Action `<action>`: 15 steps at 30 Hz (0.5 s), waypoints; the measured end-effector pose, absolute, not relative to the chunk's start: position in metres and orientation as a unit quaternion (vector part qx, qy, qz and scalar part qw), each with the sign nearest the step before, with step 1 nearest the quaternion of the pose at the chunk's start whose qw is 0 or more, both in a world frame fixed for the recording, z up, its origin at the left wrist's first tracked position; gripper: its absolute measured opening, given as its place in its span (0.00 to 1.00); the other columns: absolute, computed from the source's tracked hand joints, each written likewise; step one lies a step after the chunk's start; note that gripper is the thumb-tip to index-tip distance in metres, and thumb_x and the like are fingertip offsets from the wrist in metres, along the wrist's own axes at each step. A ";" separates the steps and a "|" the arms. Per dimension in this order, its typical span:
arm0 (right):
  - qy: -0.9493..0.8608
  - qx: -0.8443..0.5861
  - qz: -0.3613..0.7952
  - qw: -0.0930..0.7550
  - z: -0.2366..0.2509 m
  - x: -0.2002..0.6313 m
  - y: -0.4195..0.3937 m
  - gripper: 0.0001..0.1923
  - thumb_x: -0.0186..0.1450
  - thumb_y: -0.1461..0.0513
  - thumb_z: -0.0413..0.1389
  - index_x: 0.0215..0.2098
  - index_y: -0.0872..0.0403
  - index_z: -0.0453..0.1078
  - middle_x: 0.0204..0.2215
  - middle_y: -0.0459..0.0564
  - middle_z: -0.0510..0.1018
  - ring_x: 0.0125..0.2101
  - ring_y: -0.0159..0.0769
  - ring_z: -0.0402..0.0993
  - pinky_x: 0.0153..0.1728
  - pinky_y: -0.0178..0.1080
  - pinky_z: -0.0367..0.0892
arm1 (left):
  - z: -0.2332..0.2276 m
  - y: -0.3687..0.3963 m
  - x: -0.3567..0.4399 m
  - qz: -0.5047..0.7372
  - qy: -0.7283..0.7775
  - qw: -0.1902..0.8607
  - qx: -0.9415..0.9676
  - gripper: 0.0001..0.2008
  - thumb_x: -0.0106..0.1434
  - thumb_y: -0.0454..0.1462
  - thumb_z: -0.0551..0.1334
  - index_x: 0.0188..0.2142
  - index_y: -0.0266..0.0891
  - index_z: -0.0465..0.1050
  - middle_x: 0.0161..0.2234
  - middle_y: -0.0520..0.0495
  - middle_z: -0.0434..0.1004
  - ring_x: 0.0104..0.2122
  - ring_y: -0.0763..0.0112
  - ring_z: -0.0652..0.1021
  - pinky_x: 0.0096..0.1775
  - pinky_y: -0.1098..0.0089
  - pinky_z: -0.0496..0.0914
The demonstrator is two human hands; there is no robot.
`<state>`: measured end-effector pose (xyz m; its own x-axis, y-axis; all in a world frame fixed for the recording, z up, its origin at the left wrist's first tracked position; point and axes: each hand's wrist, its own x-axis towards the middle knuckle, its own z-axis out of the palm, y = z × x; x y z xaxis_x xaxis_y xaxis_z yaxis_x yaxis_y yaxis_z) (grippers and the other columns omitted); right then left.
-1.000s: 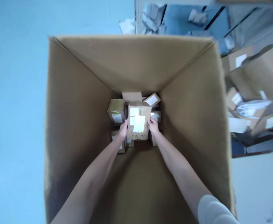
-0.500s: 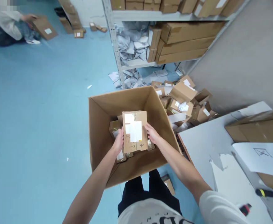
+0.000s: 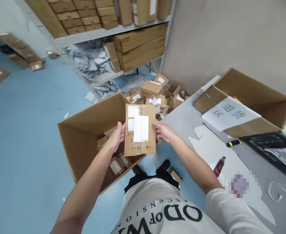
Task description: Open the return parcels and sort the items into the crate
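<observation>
Between my two hands is a cardboard box (image 3: 140,130) with white labels, a strip of clear tape and handwritten numbers on its top face. My left hand (image 3: 117,136) presses against its left side. On the opposite side, my right hand (image 3: 163,130) grips the edge with the fingers behind it. The held box is above the right part of a large open carton (image 3: 81,139), covering some of its rim. Inside that carton lie several smaller boxes, among them a labelled box (image 3: 115,166).
To the right, a grey table (image 3: 189,120) bears an open carton (image 3: 250,81) with a handwritten sign, a red-and-black cutter (image 3: 219,166), a yellow-and-black tool (image 3: 234,143) and a keyboard (image 3: 272,152). Ahead are a shelf (image 3: 79,37) and a heap of boxes (image 3: 155,91) on the floor.
My view has turned to the right, bringing the table into fuller sight. The held box has moved up and rightward relative to the large carton. Both hands keep their hold.
</observation>
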<state>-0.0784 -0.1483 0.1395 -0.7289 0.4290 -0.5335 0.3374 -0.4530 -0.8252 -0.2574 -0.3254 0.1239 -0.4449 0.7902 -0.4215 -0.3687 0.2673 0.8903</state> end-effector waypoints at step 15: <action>-0.501 -0.532 0.677 0.082 0.138 0.230 0.032 0.27 0.66 0.43 0.42 0.50 0.50 0.68 0.52 0.57 0.72 0.46 0.48 0.72 0.41 0.49 0.70 | 0.120 -0.103 0.019 0.467 0.545 0.665 0.206 0.38 0.61 0.63 0.39 0.59 0.46 0.63 0.59 0.45 0.65 0.60 0.59 0.64 0.55 0.57 0.64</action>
